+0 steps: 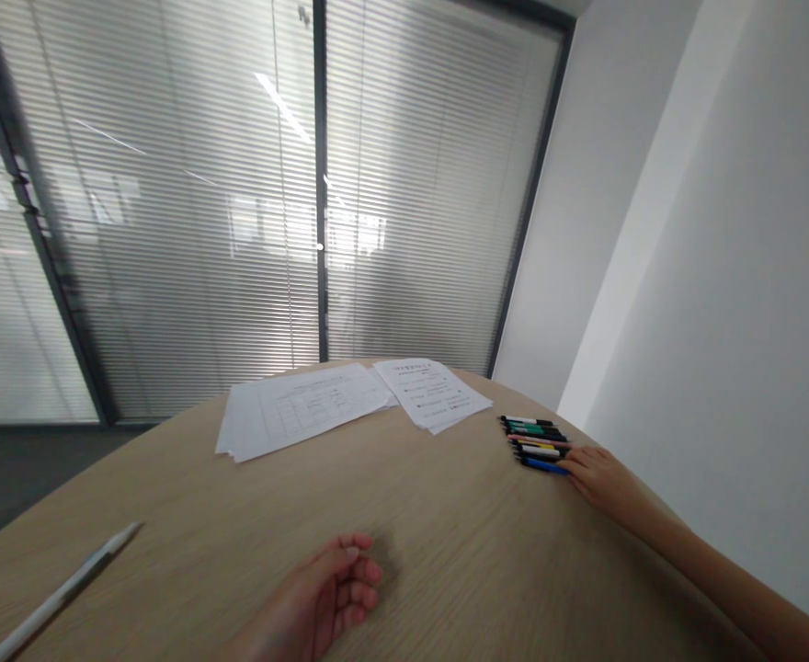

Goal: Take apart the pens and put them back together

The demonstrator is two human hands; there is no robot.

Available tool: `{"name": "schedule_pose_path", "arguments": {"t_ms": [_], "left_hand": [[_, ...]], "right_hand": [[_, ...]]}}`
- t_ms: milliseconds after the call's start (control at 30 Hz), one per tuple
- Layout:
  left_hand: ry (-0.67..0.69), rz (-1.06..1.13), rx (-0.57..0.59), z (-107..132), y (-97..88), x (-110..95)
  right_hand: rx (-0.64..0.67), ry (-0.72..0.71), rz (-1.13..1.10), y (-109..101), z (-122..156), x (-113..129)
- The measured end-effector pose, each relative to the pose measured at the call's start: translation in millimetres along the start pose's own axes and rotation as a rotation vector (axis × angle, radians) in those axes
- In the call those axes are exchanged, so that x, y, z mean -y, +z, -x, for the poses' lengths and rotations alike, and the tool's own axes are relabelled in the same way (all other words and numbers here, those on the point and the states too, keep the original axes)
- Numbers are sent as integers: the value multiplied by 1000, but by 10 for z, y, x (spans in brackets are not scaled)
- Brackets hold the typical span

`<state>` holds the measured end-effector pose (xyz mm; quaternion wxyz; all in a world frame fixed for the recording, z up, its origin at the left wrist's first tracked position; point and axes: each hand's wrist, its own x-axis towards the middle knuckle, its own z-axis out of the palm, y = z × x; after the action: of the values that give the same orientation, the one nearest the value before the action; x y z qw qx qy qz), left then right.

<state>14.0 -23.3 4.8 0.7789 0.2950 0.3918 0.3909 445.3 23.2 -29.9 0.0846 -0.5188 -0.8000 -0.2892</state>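
Observation:
My right hand (601, 478) lies at the right side of the light wood table (446, 515), its fingertips at the ends of a row of several felt-tip pens (535, 443). The pens lie side by side in black, green, pink, yellow and blue. Whether my right hand grips one is hard to make out. My left hand (328, 588) rests near the bottom of the view with its fingers curled, holding nothing. Left of it lies a white-and-silver pen (60, 598). Two sets of printed papers (304, 409) (432, 393) lie at the table's far side.
The rounded table edge curves across the view. Behind it stands a glass partition with lowered slatted blinds (184, 211) in dark frames. A white wall (708, 276) runs along the right, and grey floor (25, 469) shows at the left.

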Motion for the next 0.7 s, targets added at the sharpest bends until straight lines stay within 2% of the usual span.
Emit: {"name": "schedule_pose_path", "arguments": {"t_ms": [433, 567, 700], "left_hand": [[-15, 2, 36, -13, -9, 3], [-8, -9, 38, -6, -7, 3], [9, -31, 48, -8, -14, 18]], "right_hand": [[-20, 36, 104, 129, -13, -67], [-19, 27, 96, 78, -33, -7], [-19, 15, 64, -58, -98, 95]]}}
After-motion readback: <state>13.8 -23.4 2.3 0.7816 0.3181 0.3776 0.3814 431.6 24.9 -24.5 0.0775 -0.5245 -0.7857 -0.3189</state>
